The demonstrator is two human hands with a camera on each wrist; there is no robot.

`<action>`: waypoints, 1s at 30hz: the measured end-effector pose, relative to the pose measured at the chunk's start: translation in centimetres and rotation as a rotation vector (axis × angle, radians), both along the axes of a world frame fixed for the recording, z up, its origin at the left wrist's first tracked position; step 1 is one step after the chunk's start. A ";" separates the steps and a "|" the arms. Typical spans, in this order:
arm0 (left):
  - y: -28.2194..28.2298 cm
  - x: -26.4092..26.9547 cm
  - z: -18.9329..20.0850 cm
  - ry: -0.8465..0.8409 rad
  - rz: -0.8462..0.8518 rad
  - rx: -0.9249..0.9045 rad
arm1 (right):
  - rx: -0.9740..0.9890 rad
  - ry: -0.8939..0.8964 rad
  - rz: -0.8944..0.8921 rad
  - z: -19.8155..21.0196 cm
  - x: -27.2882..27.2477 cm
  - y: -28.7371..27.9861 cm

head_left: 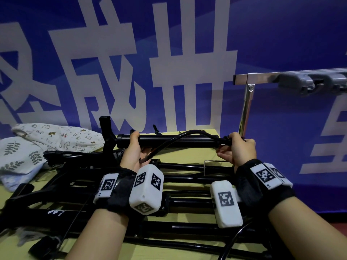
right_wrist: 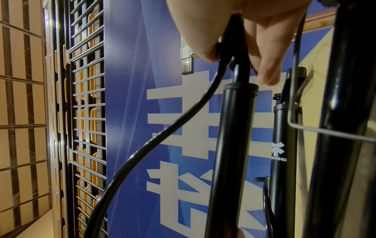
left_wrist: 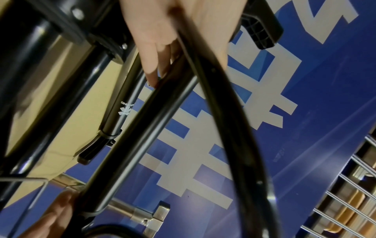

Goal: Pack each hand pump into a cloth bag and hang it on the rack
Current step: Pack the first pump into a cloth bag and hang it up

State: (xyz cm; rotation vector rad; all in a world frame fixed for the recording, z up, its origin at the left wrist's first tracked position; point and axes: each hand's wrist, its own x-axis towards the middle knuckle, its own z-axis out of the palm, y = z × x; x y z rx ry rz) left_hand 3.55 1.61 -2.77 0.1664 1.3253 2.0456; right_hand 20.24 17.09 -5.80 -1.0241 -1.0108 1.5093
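Observation:
I hold a black hand pump (head_left: pixel 178 142) level above the table, in both hands. My left hand (head_left: pixel 137 143) grips its barrel near the left end, thumb on top, just right of the T-shaped foot (head_left: pixel 107 128). My right hand (head_left: pixel 231 145) grips the thin rod at the right end, where the hose (head_left: pixel 187 132) joins. In the left wrist view my fingers (left_wrist: pixel 154 64) lie along the barrel (left_wrist: pixel 142 136) and the hose (left_wrist: pixel 234 128). In the right wrist view my fingers (right_wrist: pixel 262 64) pinch the rod above the barrel (right_wrist: pixel 230 145). Two printed cloth bags (head_left: pixel 56 136) lie crumpled at the far left.
Several more black pumps (head_left: pixel 187 184) lie crosswise on the yellow table (head_left: pixel 191 156) under my wrists, with loose hoses. A metal rack (head_left: pixel 247 102) with grey hooks (head_left: pixel 300 84) stands at the back right. A blue banner with white characters fills the wall behind.

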 end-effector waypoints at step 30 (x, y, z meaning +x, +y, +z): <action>1.0 -1.3 -1.2 -0.055 -0.089 0.221 | -0.070 0.210 -0.041 0.9 0.7 0.4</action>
